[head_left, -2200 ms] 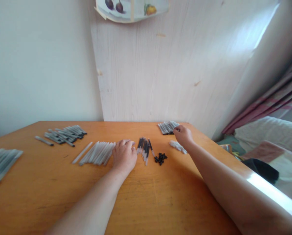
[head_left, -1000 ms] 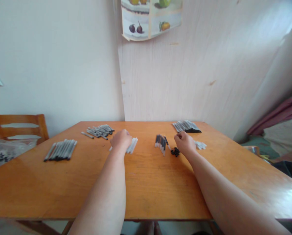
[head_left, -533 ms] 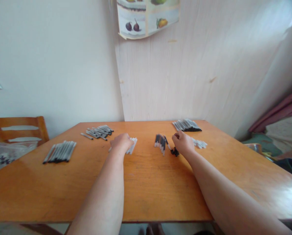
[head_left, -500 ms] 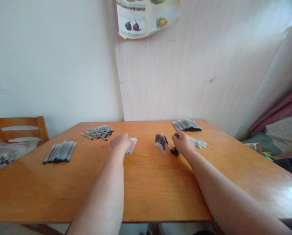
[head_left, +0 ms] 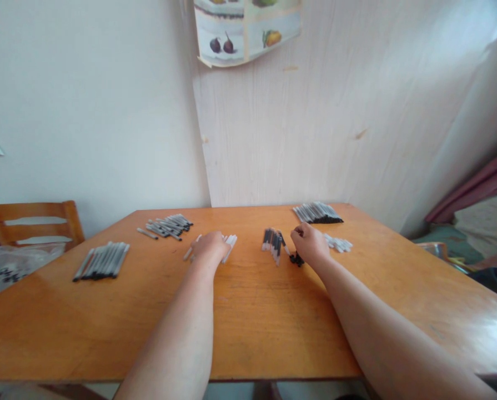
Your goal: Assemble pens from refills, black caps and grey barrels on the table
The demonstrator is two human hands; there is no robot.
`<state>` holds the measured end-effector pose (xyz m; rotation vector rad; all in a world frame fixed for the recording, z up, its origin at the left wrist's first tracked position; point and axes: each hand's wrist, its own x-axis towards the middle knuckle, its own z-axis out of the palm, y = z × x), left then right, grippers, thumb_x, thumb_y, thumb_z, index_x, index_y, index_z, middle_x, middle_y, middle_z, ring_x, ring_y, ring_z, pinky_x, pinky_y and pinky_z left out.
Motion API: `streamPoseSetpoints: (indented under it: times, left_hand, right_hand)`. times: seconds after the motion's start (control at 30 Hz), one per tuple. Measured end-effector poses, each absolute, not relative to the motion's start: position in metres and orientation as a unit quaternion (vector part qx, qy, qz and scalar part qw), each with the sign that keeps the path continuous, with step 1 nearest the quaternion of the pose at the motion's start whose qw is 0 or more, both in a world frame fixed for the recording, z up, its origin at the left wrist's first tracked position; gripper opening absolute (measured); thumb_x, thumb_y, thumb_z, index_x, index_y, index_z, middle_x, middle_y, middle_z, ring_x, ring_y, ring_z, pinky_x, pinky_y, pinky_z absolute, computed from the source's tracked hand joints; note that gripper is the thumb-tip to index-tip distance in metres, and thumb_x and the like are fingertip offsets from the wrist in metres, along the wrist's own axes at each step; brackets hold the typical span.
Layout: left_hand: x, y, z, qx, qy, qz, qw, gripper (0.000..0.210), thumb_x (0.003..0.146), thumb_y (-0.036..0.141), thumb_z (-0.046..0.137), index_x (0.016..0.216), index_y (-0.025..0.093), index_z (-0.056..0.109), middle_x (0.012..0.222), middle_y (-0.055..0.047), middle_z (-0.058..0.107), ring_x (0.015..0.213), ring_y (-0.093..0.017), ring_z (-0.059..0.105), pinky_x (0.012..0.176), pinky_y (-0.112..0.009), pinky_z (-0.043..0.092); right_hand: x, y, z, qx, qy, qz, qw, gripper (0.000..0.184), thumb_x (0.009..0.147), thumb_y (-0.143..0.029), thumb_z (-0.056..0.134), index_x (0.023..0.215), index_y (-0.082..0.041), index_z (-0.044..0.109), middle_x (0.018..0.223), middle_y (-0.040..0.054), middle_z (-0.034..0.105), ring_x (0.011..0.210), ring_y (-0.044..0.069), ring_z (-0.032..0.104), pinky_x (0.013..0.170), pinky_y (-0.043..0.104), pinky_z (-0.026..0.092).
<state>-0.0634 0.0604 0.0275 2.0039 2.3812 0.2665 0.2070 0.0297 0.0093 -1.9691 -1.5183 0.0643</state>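
Observation:
My left hand [head_left: 211, 245] lies over a row of white pen barrels [head_left: 230, 244], covering much of it; its fingers are mostly hidden beneath the palm. One white barrel [head_left: 187, 254] shows just left of this hand. My right hand [head_left: 311, 242] is closed, fingertips pressed together, right above a small heap of black pen caps [head_left: 297, 259]. Whatever those fingers hold is too small to make out. Between the hands lies a fan of ink refills [head_left: 272, 243], dark at the far ends and pale at the near ends. Small white pieces [head_left: 340, 244] sit just right of my right hand.
Grey pens with black ends lie in a neat row [head_left: 101, 261] at the left, a loose pile [head_left: 167, 225] behind it and a stack [head_left: 317, 212] at the back right. A wooden chair [head_left: 35, 213] holding a plastic bag [head_left: 17, 265] stands left of the table [head_left: 248, 328].
My left hand has shifted slightly right over the white barrels, uncovering one at its left. The right hand has dipped a little beside the black caps, still closed.

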Motion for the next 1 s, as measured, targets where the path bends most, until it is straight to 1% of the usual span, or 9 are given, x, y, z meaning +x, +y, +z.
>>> streamPoseSetpoints:
  times: [0.13,0.2,0.33,0.5,0.63,0.77,0.87,1.0]
  left_hand:
    - [-0.066,0.055,0.026,0.623,0.769,0.137,-0.043,0.039,0.073,0.047,0.057,0.105,0.025,0.063,0.121,-0.016,0.061,0.115,-0.036,0.051,0.091,-0.052,0.039]
    - [-0.068,0.055,0.024,0.616,0.772,0.143,-0.054,0.045,0.074,0.052,0.053,0.108,0.023,0.062,0.125,-0.017,0.058,0.117,-0.037,0.049,0.093,-0.053,0.038]
    - [-0.073,0.061,0.016,0.613,0.779,0.125,-0.033,0.053,0.081,0.057,0.040,0.114,0.021,0.061,0.129,-0.018,0.055,0.123,-0.038,0.045,0.100,-0.057,0.032]
    - [-0.074,0.069,0.007,0.611,0.784,0.106,0.020,0.070,0.083,0.066,0.025,0.132,0.022,0.050,0.149,-0.018,0.035,0.137,-0.040,0.028,0.106,-0.062,0.022]
    - [-0.069,0.068,0.002,0.633,0.768,0.092,0.040,0.072,0.084,0.066,0.022,0.140,0.026,0.042,0.154,-0.015,0.026,0.140,-0.040,0.021,0.107,-0.063,0.018]
    - [-0.066,0.067,0.000,0.658,0.748,0.073,0.041,0.071,0.084,0.064,0.023,0.144,0.028,0.036,0.157,-0.011,0.020,0.142,-0.039,0.016,0.109,-0.062,0.015]
    - [-0.067,0.066,0.002,0.661,0.747,0.073,0.030,0.066,0.085,0.061,0.026,0.141,0.029,0.041,0.157,-0.011,0.022,0.142,-0.040,0.017,0.108,-0.064,0.014]
    - [-0.069,0.064,0.006,0.652,0.755,0.074,0.019,0.065,0.085,0.061,0.026,0.136,0.025,0.047,0.154,-0.014,0.027,0.140,-0.042,0.021,0.105,-0.068,0.015]
  right_hand:
    - [0.208,0.031,0.009,-0.742,-0.586,0.022,0.325,0.027,0.084,-0.040,0.045,0.085,-0.023,0.066,0.082,0.0068,0.069,0.078,0.022,0.061,0.057,0.026,0.031]
    - [0.209,0.031,0.009,-0.739,-0.588,0.023,0.328,0.027,0.084,-0.039,0.046,0.086,-0.023,0.067,0.082,0.0067,0.070,0.078,0.022,0.061,0.058,0.026,0.032]
    - [0.209,0.032,0.007,-0.739,-0.587,0.031,0.329,0.027,0.083,-0.038,0.047,0.089,-0.022,0.068,0.085,0.0071,0.070,0.080,0.021,0.061,0.059,0.025,0.034]
    - [0.208,0.032,0.007,-0.735,-0.591,0.037,0.331,0.027,0.083,-0.038,0.047,0.088,-0.022,0.068,0.084,0.0071,0.070,0.079,0.021,0.061,0.060,0.026,0.034]
    - [0.208,0.033,0.006,-0.730,-0.594,0.039,0.335,0.027,0.083,-0.040,0.047,0.086,-0.022,0.067,0.082,0.0067,0.070,0.078,0.022,0.060,0.058,0.026,0.033]
    - [0.209,0.033,0.007,-0.728,-0.595,0.040,0.340,0.027,0.083,-0.041,0.046,0.085,-0.023,0.067,0.080,0.0061,0.069,0.077,0.022,0.060,0.058,0.027,0.032]
    - [0.209,0.032,0.007,-0.728,-0.594,0.040,0.340,0.027,0.083,-0.041,0.046,0.085,-0.023,0.067,0.080,0.0065,0.069,0.078,0.021,0.060,0.059,0.026,0.033]
    - [0.209,0.031,0.009,-0.732,-0.593,0.041,0.333,0.028,0.083,-0.041,0.046,0.086,-0.022,0.067,0.082,0.0069,0.070,0.079,0.021,0.060,0.059,0.026,0.034]
